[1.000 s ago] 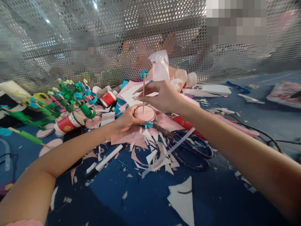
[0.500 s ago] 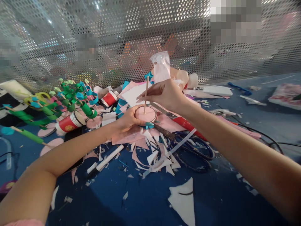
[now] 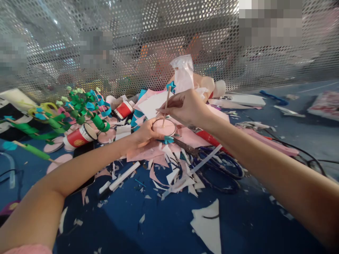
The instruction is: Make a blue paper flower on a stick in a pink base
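My left hand [image 3: 145, 134] grips a round pink disc [image 3: 169, 127] with a dark rim by its left edge, thumb near the top face. A thin wooden stick [image 3: 168, 94] stands on the middle of the disc, leaning a little to the right. The fingertips of my right hand [image 3: 190, 107] pinch this stick partway up. Beside the disc's lower edge lies a blue paper star [image 3: 168, 140], and another blue star [image 3: 171, 86] shows behind the stick's top. Scissors with blue handles [image 3: 240, 171] rest below my right forearm.
Green paper-wrapped sticks [image 3: 99, 121] on pink discs crowd the left, near a red-and-white paper cup [image 3: 79, 137]. Paper scraps [image 3: 173, 176] and a white glue stick [image 3: 124, 176] lie in front. A perforated metal screen [image 3: 148, 46] rises behind; a white phone [image 3: 246, 100] lies right.
The stick leans slightly more to the right, and my right hand's fingers have shifted a little with it. My left hand keeps its hold on the disc. The view has moved slightly.
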The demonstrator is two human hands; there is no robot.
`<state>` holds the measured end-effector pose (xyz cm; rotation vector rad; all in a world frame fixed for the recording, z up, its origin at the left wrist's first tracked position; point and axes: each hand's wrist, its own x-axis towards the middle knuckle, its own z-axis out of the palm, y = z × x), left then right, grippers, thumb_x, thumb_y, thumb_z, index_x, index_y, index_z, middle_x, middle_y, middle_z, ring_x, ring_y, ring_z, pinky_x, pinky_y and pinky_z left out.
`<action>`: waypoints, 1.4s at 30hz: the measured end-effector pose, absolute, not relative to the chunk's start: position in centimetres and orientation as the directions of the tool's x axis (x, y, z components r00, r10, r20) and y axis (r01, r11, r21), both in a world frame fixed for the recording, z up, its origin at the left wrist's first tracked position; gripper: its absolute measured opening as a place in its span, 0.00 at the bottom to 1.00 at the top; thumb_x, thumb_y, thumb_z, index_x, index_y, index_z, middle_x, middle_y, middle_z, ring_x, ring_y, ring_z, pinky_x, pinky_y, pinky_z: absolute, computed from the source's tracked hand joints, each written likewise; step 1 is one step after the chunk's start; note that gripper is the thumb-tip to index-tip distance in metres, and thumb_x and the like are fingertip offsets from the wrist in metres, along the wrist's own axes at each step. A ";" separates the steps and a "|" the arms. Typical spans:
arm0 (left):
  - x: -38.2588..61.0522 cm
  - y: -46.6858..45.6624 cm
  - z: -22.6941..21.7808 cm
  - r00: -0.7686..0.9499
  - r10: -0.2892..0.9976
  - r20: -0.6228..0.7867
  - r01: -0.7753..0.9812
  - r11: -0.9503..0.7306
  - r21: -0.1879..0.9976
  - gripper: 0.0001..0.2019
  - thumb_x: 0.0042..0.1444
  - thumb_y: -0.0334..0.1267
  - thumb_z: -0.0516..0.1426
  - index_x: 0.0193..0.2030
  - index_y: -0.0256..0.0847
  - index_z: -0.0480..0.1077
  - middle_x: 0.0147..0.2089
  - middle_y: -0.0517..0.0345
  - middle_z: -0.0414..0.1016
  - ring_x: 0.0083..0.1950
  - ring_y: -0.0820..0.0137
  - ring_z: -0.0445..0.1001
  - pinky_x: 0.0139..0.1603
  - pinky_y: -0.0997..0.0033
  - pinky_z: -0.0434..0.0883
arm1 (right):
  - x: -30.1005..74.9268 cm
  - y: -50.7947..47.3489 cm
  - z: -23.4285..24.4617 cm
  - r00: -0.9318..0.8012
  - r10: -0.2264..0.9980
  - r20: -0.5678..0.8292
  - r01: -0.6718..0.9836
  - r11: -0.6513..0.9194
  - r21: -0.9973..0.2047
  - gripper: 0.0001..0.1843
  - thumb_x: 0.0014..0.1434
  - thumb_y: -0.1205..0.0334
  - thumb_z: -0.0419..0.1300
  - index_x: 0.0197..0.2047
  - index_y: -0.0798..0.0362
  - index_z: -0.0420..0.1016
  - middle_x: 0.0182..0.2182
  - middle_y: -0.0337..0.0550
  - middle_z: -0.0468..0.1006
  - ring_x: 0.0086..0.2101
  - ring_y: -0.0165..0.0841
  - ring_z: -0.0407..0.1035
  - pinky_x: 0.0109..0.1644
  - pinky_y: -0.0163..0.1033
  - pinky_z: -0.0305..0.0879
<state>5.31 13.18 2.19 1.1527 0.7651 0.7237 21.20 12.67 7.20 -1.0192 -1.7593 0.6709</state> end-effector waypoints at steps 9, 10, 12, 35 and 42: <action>5.2 13.5 1.6 0.587 0.802 -0.110 -0.142 0.236 0.961 0.36 0.29 0.21 0.67 0.50 0.36 0.66 0.45 0.49 0.75 0.36 0.71 0.76 0.33 0.75 0.75 | 21.1 12.0 7.5 -0.188 0.870 0.456 0.454 0.488 -0.745 0.02 0.49 0.66 0.65 0.28 0.56 0.78 0.28 0.46 0.80 0.32 0.38 0.75 0.40 0.43 0.73; 5.2 13.5 1.6 0.588 0.802 -0.108 -0.143 0.235 0.961 0.36 0.29 0.21 0.67 0.50 0.36 0.66 0.44 0.49 0.75 0.36 0.71 0.76 0.34 0.74 0.75 | 21.0 12.0 7.5 -0.188 0.872 0.452 0.457 0.485 -0.745 0.01 0.49 0.68 0.64 0.28 0.56 0.78 0.29 0.46 0.80 0.32 0.39 0.75 0.40 0.44 0.73; 5.2 13.6 1.5 0.588 0.802 -0.110 -0.145 0.238 0.960 0.36 0.29 0.20 0.67 0.50 0.36 0.66 0.44 0.50 0.75 0.37 0.71 0.76 0.35 0.74 0.75 | 21.0 11.9 7.6 -0.191 0.876 0.442 0.458 0.478 -0.750 0.02 0.49 0.69 0.64 0.29 0.57 0.78 0.29 0.46 0.80 0.33 0.39 0.75 0.41 0.44 0.73; 5.4 13.0 2.0 0.575 0.812 -0.098 -0.120 0.202 0.972 0.34 0.27 0.22 0.68 0.46 0.35 0.66 0.41 0.52 0.75 0.36 0.69 0.75 0.35 0.69 0.75 | 20.5 11.7 7.4 -0.159 0.864 0.477 0.455 0.493 -0.741 0.09 0.45 0.61 0.69 0.23 0.55 0.74 0.24 0.45 0.76 0.28 0.36 0.70 0.34 0.43 0.69; 5.4 13.0 1.9 0.609 0.790 -0.077 -0.138 0.201 0.970 0.32 0.28 0.23 0.68 0.45 0.34 0.66 0.39 0.52 0.76 0.38 0.67 0.76 0.38 0.68 0.75 | 20.2 11.2 7.6 -0.149 0.865 0.480 0.497 0.485 -0.720 0.11 0.45 0.63 0.69 0.22 0.55 0.70 0.23 0.44 0.75 0.25 0.32 0.67 0.30 0.39 0.64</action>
